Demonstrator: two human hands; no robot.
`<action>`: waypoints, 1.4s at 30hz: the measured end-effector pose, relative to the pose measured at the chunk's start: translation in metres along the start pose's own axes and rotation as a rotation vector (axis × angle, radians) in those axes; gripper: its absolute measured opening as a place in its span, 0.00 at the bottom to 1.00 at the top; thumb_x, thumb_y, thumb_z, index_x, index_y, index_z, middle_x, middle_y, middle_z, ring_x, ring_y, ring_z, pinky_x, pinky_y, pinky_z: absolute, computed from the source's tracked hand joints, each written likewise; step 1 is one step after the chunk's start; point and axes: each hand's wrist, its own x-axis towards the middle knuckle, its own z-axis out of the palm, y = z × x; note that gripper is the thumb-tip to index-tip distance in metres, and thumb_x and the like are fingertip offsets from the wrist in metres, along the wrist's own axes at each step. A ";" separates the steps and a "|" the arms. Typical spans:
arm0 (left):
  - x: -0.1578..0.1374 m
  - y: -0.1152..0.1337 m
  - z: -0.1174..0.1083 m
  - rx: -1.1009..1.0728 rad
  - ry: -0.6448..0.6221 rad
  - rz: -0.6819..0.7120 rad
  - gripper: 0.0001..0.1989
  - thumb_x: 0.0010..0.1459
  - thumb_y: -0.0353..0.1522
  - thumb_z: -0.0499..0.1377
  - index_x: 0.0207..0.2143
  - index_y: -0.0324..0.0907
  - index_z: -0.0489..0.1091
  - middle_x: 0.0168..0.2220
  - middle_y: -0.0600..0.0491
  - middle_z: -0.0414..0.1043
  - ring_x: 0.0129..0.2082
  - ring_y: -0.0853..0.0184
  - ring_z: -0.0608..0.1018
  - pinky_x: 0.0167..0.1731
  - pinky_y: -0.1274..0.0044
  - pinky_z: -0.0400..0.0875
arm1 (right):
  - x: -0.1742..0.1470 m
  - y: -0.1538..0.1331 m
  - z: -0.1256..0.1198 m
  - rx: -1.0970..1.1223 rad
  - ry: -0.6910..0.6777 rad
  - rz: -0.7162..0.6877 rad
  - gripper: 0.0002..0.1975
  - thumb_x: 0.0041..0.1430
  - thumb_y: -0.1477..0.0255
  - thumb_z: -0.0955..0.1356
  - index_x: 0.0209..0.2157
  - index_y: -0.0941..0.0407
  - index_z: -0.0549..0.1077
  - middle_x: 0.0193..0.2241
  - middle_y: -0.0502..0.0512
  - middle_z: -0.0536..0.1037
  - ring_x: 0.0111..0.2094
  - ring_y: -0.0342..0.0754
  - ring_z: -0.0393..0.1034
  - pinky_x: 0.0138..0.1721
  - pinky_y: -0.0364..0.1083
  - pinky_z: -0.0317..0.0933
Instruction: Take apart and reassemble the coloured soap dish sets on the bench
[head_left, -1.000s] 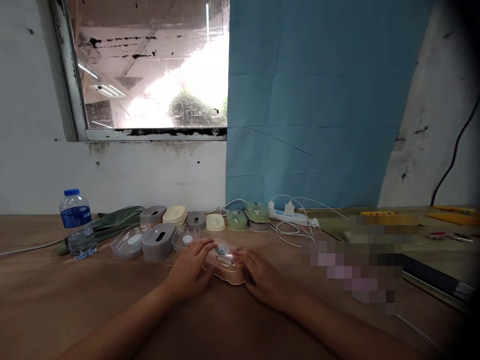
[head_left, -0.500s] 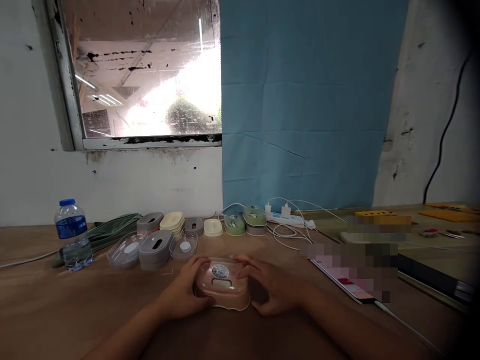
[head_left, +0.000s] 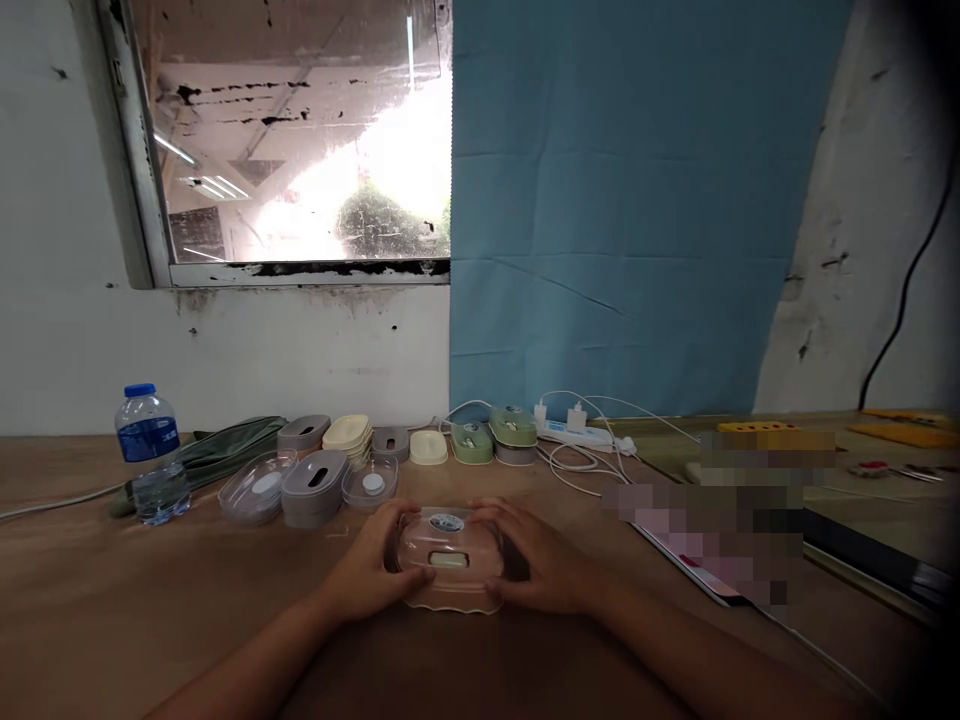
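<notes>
A pink plastic box [head_left: 454,585] with a clear cover sits on the brown table in front of me. A round printed sticker is on its far part, and a pale slot shows in the middle of its top. My left hand [head_left: 379,568] is closed around the left side, its thumb along the near edge. From the right, my right hand [head_left: 536,560] grips the box with its thumb at the near right corner and its fingers over the far edge. The underside is hidden.
Grey boxes [head_left: 313,488], cream lids [head_left: 349,436], clear covers [head_left: 259,487] and green boxes [head_left: 513,426] line the back. A water bottle [head_left: 152,455] stands at left beside a green cloth bag [head_left: 225,450]. Right lie a power strip [head_left: 577,434], white cables and a phone [head_left: 686,555].
My right thumb has come in from beside the box onto its near right corner. The box has turned slightly and now sits squarer to me. The view has shifted a little.
</notes>
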 end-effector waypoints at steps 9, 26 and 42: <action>0.002 -0.007 0.003 -0.091 0.076 -0.003 0.23 0.53 0.35 0.55 0.51 0.44 0.53 0.49 0.47 0.61 0.46 0.64 0.67 0.48 0.68 0.62 | 0.007 0.027 0.019 0.488 0.327 0.362 0.15 0.53 0.61 0.63 0.38 0.56 0.68 0.34 0.54 0.72 0.35 0.48 0.66 0.36 0.45 0.61; 0.002 0.001 0.001 0.468 0.061 0.471 0.19 0.58 0.26 0.45 0.52 0.46 0.56 0.52 0.49 0.60 0.54 0.65 0.58 0.53 0.69 0.55 | 0.011 0.041 0.018 1.030 0.526 0.748 0.13 0.43 0.65 0.69 0.24 0.57 0.62 0.17 0.48 0.72 0.11 0.34 0.51 0.12 0.36 0.43; -0.001 0.029 -0.001 0.580 -0.192 0.607 0.14 0.62 0.32 0.43 0.47 0.49 0.63 0.38 0.55 0.72 0.41 0.70 0.70 0.49 0.73 0.55 | 0.013 0.030 0.018 1.075 0.400 0.728 0.14 0.44 0.62 0.68 0.26 0.57 0.65 0.17 0.49 0.73 0.11 0.34 0.51 0.12 0.36 0.41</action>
